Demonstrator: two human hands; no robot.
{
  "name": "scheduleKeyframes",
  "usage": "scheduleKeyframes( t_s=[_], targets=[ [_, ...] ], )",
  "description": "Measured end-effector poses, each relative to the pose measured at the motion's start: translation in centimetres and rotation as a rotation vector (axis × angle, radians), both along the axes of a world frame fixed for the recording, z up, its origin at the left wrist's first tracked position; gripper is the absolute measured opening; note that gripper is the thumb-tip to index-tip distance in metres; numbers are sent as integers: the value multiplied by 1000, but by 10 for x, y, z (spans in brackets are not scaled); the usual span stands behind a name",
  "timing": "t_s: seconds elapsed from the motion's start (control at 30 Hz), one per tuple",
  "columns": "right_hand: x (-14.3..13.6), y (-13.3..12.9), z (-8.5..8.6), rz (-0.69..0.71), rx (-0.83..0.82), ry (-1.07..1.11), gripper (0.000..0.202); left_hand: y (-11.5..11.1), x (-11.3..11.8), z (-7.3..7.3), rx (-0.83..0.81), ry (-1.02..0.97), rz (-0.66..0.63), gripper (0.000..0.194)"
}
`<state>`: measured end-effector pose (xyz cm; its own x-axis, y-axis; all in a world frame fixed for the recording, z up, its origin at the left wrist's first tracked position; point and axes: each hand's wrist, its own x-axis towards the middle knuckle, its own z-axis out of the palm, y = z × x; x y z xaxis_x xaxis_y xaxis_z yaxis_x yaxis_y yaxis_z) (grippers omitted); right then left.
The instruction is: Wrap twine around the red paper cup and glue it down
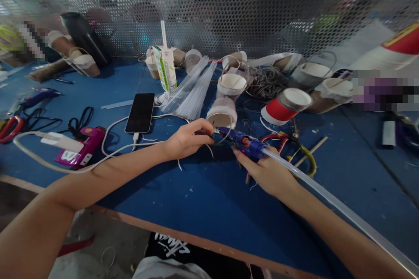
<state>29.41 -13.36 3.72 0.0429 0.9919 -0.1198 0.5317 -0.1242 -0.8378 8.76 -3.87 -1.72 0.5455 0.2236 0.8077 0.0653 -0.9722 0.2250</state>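
My right hand [270,170] is wrapped round a blue glue gun [245,144], with a long clear glue stick [327,200] running out of its back toward the lower right. The gun's nozzle points left, close to the fingertips of my left hand [190,139]. Those fingers are pinched together at the near rim of a whitish cup [221,115] lying with its opening toward me. What they hold is too small to make out. A thin wire loop curves by the cup's mouth.
A phone [140,113] with a white cable and a purple power strip [81,148] lie left. Clear glue sticks [193,91], a drink carton [166,69] and a grey cord bundle [266,83] sit behind. Scissors [304,161] and a red-white cup [284,107] are right.
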Motion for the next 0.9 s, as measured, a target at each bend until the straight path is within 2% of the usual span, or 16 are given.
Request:
scheduleKeyframes(
  t_s=[0.2,0.37,0.57,0.9],
  targets=[
    [-1,1,-1,5,14,14,14,-3,1,-4,-49,10,9,19],
    [0,-1,-2,14,33,15,13,-2,3,3,-35,-31,-54,16],
    [2,-2,-4,19,54,-36,14,-1,5,12,-15,41,-31,20],
    [0,-2,-4,11,44,9,11,3,4,13,-100,123,-64,23]
  ],
)
